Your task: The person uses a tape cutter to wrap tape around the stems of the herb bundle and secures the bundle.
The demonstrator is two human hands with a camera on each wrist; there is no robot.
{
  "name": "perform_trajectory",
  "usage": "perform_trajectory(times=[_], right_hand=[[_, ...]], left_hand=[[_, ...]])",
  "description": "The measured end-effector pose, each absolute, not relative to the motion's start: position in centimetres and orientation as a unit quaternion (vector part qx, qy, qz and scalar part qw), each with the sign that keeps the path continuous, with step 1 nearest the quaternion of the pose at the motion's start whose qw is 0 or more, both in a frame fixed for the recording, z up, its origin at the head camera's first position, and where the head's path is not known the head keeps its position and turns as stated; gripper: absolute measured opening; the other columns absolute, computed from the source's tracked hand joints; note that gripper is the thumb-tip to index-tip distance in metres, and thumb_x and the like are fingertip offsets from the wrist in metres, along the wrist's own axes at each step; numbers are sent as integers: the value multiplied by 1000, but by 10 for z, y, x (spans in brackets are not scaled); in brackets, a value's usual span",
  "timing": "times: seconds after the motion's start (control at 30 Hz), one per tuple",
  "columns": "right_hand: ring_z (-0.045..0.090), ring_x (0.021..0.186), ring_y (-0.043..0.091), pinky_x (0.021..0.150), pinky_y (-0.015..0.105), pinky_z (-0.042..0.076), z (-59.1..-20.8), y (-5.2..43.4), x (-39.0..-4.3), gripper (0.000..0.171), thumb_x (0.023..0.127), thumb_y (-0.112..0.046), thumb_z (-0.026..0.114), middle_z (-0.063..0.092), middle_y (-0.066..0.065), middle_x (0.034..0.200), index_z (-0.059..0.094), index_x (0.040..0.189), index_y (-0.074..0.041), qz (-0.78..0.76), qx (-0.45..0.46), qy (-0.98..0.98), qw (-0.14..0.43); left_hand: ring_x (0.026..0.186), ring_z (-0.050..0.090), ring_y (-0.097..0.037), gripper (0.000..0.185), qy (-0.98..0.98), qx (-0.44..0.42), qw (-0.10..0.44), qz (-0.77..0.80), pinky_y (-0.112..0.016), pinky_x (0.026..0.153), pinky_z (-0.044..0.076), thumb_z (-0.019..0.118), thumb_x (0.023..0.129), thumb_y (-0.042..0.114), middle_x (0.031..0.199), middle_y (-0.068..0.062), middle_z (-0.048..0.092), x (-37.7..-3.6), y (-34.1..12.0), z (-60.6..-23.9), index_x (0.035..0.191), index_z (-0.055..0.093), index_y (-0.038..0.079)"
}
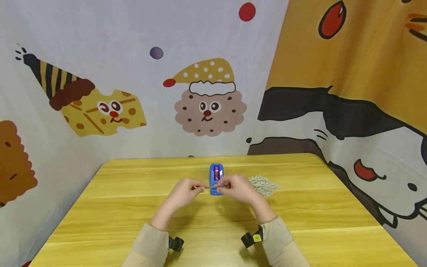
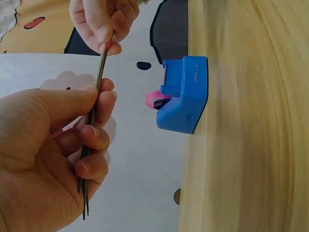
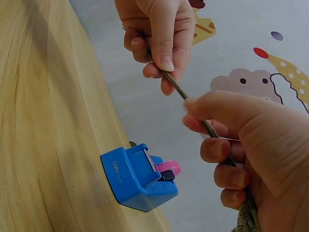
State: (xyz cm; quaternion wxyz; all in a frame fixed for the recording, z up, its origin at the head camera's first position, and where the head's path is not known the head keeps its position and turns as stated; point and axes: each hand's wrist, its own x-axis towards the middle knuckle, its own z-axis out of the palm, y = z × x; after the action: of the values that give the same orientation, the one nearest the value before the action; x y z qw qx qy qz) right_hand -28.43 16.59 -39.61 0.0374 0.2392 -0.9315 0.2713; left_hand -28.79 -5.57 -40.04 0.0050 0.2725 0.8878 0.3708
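Both hands hold a bundle of thin dark stems [image 1: 211,186] level above the table, just in front of a blue tape dispenser [image 1: 216,174]. My left hand [image 1: 200,186] grips one end, its fingers curled round the stems [image 2: 99,72]. My right hand [image 1: 224,186] pinches the stems [image 3: 176,87] between thumb and fingers. A pale fuzzy sprig [image 1: 265,184] sticks out to the right behind the right hand; a bit of the sprig [image 3: 244,220] shows under that palm. The dispenser [image 2: 186,94] carries a pink tape roll [image 3: 169,167] and stands on the table.
The yellow wooden table [image 1: 133,222] has its far edge close behind the dispenser. Cartoon-printed cloth walls [image 1: 207,104] enclose it at the back and on both sides. Small black cameras sit on both wrists.
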Motion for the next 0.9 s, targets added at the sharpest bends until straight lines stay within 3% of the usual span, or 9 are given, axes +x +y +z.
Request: perform_trajectory(times=[0.13,0.37,0.5,0.73,0.9], right_hand=[[35,46,6,40,21,29,-396,164,-283,13,75,-31,68,46,-7,56,62,82,-22,258,227,-939,36],[29,41,3,36,19,24,-397,164,-284,9,78,-31,65,41,-9,49,57,76,-28,246,231,-939,61],[29,40,2,36,19,25,-399,164,-284,9,80,-32,63,42,-10,49,57,76,-29,245,238,-937,73],[33,41,3,37,19,29,-397,165,-283,8,82,-34,61,45,-12,51,58,76,-30,255,252,-930,80],[36,42,4,38,21,32,-396,164,-283,7,83,-32,59,48,-13,53,59,76,-30,257,254,-929,81]], left_hand=[[55,47,-8,18,885,274,6,375,-24,46,40,54,88,21,95,4,64,-288,-55,-400,99,68,18],[48,39,-8,18,880,277,11,386,-24,43,36,54,88,22,94,1,64,-287,-55,-399,100,67,18],[49,39,-8,19,878,281,9,388,-24,43,36,54,88,21,95,-3,64,-287,-55,-399,100,67,16],[47,37,-7,19,879,281,7,386,-23,43,35,54,88,21,90,3,64,-288,-56,-399,99,68,16],[46,35,-7,19,876,284,9,389,-23,42,34,53,89,22,92,-1,65,-288,-57,-400,100,67,16]])
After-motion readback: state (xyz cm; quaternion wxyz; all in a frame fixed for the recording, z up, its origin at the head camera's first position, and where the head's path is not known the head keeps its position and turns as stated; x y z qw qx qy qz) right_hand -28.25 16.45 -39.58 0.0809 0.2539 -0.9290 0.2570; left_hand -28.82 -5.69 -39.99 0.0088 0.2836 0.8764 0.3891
